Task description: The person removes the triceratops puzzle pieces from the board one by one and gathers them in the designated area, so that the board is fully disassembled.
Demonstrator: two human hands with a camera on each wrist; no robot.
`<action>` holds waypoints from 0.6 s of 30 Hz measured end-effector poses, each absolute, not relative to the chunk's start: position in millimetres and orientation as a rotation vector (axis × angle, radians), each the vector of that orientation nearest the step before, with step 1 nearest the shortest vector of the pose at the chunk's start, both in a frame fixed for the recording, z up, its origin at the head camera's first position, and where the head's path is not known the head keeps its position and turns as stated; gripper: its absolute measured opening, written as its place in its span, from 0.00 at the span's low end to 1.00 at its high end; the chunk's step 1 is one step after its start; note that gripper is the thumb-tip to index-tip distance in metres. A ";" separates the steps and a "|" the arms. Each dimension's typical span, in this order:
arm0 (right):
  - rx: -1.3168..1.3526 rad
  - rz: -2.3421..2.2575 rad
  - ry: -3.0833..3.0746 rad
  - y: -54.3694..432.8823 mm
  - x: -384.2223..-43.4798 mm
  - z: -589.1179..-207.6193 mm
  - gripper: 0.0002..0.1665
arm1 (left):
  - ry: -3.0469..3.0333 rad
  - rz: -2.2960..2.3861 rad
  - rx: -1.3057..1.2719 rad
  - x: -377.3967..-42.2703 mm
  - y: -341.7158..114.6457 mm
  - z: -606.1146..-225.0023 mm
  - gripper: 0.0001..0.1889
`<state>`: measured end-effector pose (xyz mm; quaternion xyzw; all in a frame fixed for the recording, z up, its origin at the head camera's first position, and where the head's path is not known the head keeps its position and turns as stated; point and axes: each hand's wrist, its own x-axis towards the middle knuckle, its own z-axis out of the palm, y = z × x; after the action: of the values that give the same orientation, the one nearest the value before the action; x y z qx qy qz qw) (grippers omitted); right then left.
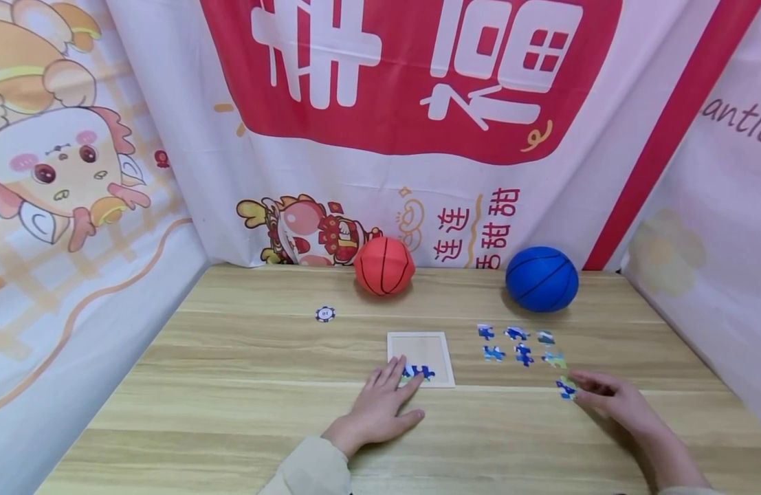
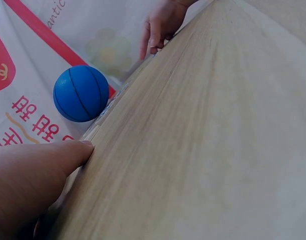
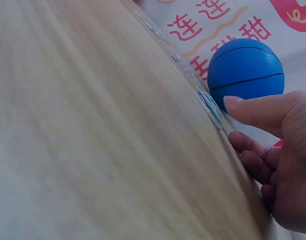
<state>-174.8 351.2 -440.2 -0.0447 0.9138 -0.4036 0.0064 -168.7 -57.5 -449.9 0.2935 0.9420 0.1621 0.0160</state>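
Note:
My left hand (image 1: 380, 409) rests with straight fingers on the lower left of a square white-edged puzzle tray (image 1: 447, 354). Its fingertips touch joined blue puzzle pieces (image 1: 422, 372) in the tray and partly cover them. To the right, my right hand (image 1: 612, 399) is low over the table beside a blue and green puzzle piece (image 1: 566, 388). Seen from the right wrist, the thumb (image 3: 258, 111) and fingers stand apart, with a puzzle piece (image 3: 210, 109) flat on the table just beyond them.
Several loose puzzle pieces (image 1: 524, 355) lie in two rows right of the tray. A red ball (image 1: 384, 267) and a blue ball (image 1: 542, 279) stand at the back by the printed curtain (image 1: 417, 172). One round chip (image 1: 325, 314) lies at the back left of the wooden table (image 1: 232, 364).

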 end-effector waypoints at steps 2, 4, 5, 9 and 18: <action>-0.138 -1.319 2.849 350.8 -175.1 -438.8 0.28 | 2.926 0.512 0.909 -168.3 -57.8 -449.2 0.32; -0.156 -1.338 2.857 349.8 -175.8 -436.7 0.28 | 2.926 0.516 0.906 -167.8 -57.6 -449.0 0.32; -0.154 -1.329 2.865 349.0 -176.3 -434.9 0.28 | 2.924 0.522 0.907 -167.5 -57.5 -449.0 0.32; -0.152 -1.291 2.880 338.4 -179.0 -421.4 0.29 | 2.934 0.532 0.909 -167.5 -57.3 -449.1 0.32; -0.254 -1.393 2.766 284.4 -190.0 -399.8 0.27 | 2.944 0.587 0.906 -166.6 -58.0 -447.5 0.31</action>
<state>-190.0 284.4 -399.8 -0.0816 0.8900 -0.4482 0.0173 -166.6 -58.0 -447.5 0.2890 0.9389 0.1871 0.0030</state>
